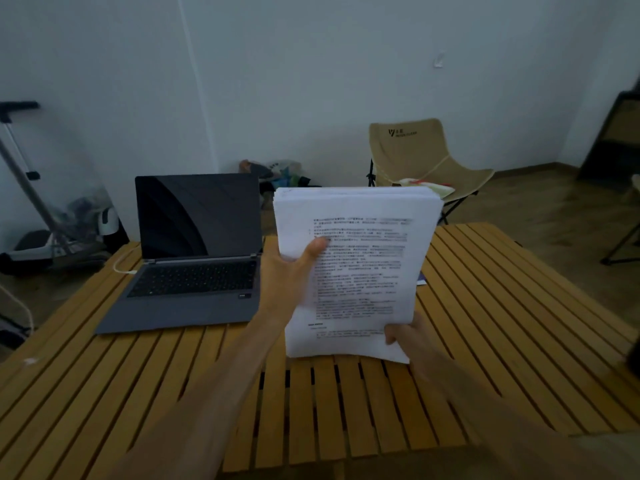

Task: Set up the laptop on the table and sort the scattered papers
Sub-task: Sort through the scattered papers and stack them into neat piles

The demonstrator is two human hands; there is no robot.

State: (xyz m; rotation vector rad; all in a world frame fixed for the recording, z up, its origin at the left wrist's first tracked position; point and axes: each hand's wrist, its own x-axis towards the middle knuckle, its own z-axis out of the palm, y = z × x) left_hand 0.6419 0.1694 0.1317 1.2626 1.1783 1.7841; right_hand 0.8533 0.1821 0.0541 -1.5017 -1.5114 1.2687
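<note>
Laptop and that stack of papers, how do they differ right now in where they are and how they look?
The laptop rests on the slatted table, untouched; the stack of papers is held up above it, gripped by the left hand and right hand. The laptop is dark grey with a blank black screen; the papers are white with printed text. The laptop sits left, the papers right. Both face the person.
</note>
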